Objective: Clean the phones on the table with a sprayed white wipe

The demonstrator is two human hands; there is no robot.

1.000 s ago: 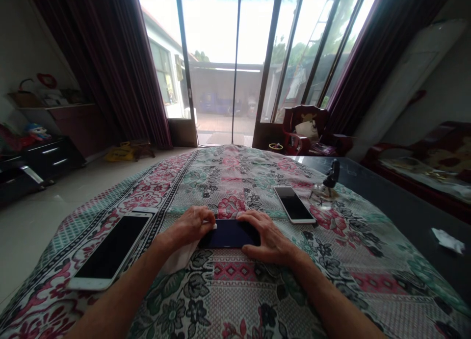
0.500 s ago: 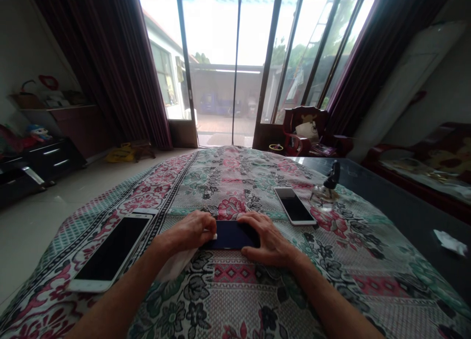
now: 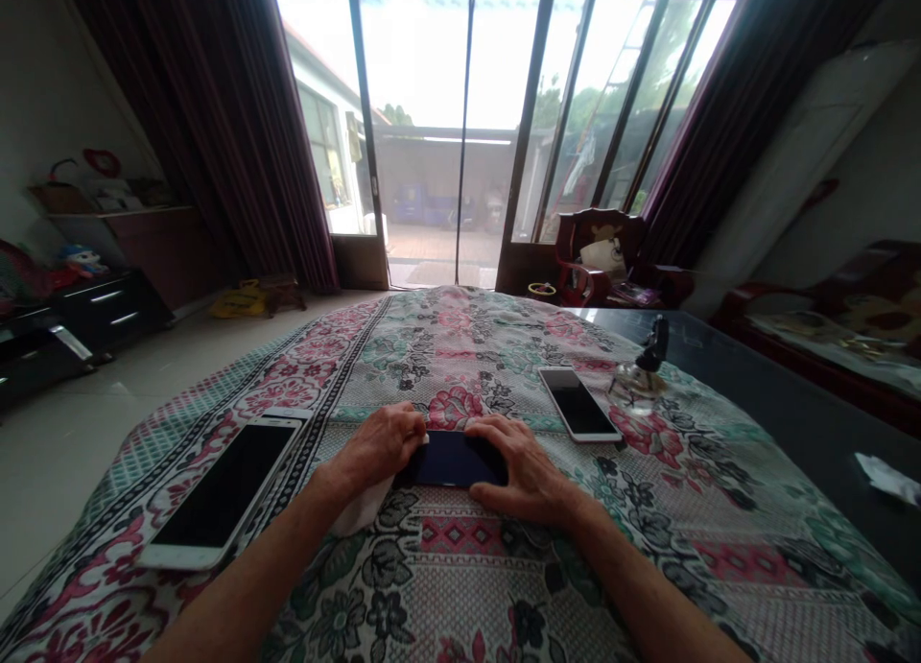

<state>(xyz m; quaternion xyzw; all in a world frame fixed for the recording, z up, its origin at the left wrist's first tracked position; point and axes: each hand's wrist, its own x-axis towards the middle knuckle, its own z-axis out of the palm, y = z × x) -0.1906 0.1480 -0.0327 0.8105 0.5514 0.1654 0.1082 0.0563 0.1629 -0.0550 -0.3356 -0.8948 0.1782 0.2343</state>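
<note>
A dark smartphone lies sideways on the patterned tablecloth. Bunched in the closed fingers of my left hand is a white tissue, pressed at the phone's left end. Part of the tissue trails below the wrist; the rest is hidden by the hand. My right hand grips the phone's right end, with fingers at the far edge and thumb at the near edge.
A large white smartphone lies at left, apparently overlapping another pale device. Right of centre are another white phone and a clear spray bottle with a black nozzle. A crumpled white tissue rests on the dark tabletop.
My left hand has shifted slightly up towards the phone's far left corner, drawing the tissue with it. My right hand keeps its grip, and the phone stays in place.
</note>
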